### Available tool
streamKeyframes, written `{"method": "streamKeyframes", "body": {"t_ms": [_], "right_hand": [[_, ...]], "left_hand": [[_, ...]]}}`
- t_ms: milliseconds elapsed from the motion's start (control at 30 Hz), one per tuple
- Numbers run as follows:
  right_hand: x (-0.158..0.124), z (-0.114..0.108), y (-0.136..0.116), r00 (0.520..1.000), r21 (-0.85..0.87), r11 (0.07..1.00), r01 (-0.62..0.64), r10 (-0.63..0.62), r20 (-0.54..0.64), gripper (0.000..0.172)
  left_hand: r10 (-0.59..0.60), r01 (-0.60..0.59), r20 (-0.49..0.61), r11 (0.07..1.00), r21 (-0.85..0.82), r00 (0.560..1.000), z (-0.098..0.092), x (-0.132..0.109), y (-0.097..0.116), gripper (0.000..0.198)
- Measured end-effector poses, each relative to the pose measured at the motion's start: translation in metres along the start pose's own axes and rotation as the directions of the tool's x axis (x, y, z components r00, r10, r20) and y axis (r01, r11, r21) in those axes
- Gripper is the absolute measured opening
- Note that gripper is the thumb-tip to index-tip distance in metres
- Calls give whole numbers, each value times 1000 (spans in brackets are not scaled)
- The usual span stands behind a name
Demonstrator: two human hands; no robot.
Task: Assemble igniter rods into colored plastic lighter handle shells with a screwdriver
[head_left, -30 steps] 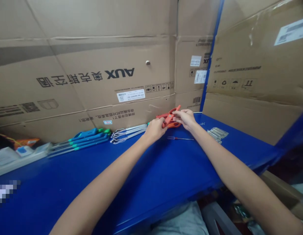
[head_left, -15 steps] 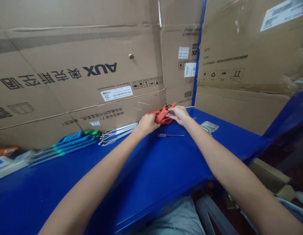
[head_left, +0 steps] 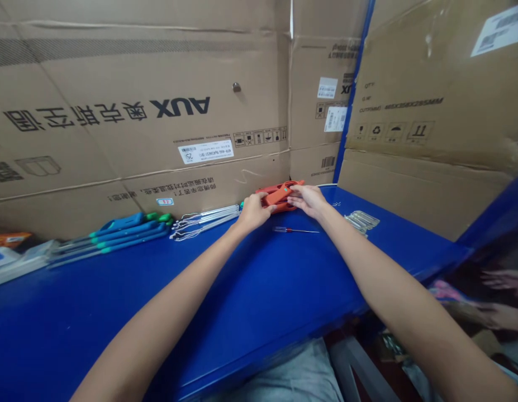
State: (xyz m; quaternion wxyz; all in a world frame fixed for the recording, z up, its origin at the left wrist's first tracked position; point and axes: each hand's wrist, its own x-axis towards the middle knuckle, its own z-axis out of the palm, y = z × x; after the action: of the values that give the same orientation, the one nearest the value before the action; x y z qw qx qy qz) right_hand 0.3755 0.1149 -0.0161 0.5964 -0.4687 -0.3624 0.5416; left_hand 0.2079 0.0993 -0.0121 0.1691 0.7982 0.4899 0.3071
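At the back of the blue table, my left hand and my right hand hold the two ends of an orange tool with a looped end and a small green mark. Its exact kind is hard to make out. Both hands have their fingers closed on it. More red-orange tools of similar look lie beneath and behind it, partly hidden by my fingers. Just in front of my hands lies a small screwdriver with a clear and red handle.
White-wired metal rods and blue-green handled tools lie along the cardboard on the left. Clear plastic pieces sit to the right on the blue table. Another person's hand shows at the lower right.
The orange tool has come down flatter over the other red-orange ones, with both hands still on it. The view has shifted slightly, and another person's hands have appeared at the right.
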Motion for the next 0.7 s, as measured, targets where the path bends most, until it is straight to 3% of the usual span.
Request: {"method": "streamKeyframes", "body": {"t_ms": [100, 233, 300, 367, 433, 500, 600, 700], "right_hand": [[-3, 4, 0, 997, -40, 999, 11, -8, 72, 33], [-17, 15, -1, 964, -134, 989, 63, -26, 265, 22], [-30, 25, 2, 915, -218, 971, 96, 0, 404, 18], [-46, 37, 9, 836, -329, 933, 145, 62, 545, 27], [-62, 50, 19, 750, -440, 868, 231, 130, 648, 39], [-74, 63, 30, 700, -520, 779, 349, 152, 698, 44], [-84, 73, 41, 687, -587, 623, 516, 108, 719, 41], [-88, 75, 42, 677, -627, 489, 607, 96, 730, 44]], "left_hand": [[-3, 4, 11, 990, -141, 1000, -8, -10, -5, 33], [-6, 40, 127, 964, -262, 992, -45, -48, -26, 38], [-21, 77, 208, 961, -264, 978, -70, -76, -43, 41], [-46, 112, 276, 967, -230, 960, -94, -103, -61, 46], [-74, 136, 327, 976, -170, 942, -113, -126, -75, 44], [-99, 141, 356, 986, -93, 929, -125, -141, -83, 38], [-120, 121, 362, 992, 21, 924, -132, -151, -87, 33], [-126, 101, 350, 991, 89, 928, -131, -151, -85, 34]]}}
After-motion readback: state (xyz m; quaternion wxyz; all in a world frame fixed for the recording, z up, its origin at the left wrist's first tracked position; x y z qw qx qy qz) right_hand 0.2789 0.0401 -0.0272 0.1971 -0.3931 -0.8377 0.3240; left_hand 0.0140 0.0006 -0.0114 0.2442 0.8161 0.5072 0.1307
